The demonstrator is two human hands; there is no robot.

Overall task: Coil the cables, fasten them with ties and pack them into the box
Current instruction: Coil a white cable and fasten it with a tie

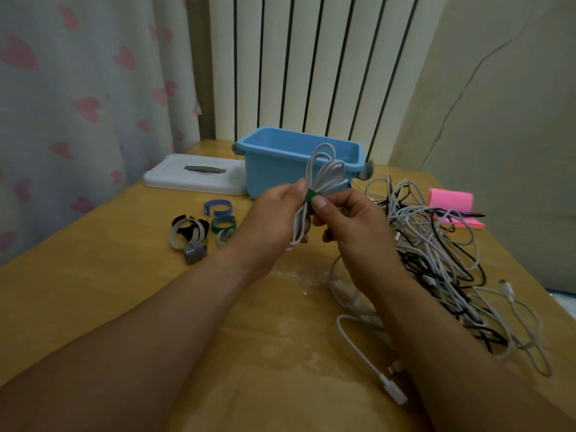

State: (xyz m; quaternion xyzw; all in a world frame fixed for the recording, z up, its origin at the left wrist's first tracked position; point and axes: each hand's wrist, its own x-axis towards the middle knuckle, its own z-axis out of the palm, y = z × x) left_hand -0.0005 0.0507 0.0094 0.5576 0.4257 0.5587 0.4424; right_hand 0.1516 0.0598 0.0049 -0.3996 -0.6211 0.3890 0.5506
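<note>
A coiled white cable (325, 174) is held above the table in front of the blue box (274, 169). A green tie (310, 195) is wrapped round the coil's middle. My left hand (274, 213) grips the coil from the left. My right hand (346, 219) pinches the green tie from the right with thumb and fingers. The coil's loops fan out above the tie, and its lower end hangs between my hands. A tangled heap of white and black cables (436, 260) lies on the table to the right.
Loose ties lie left of my hands: a blue one (218, 207), a green one (223, 224), black and grey ones (188, 233). The box's white lid (194, 174) rests beside the box. Pink sticky notes (452, 207) with a pen lie at the far right. A radiator stands behind.
</note>
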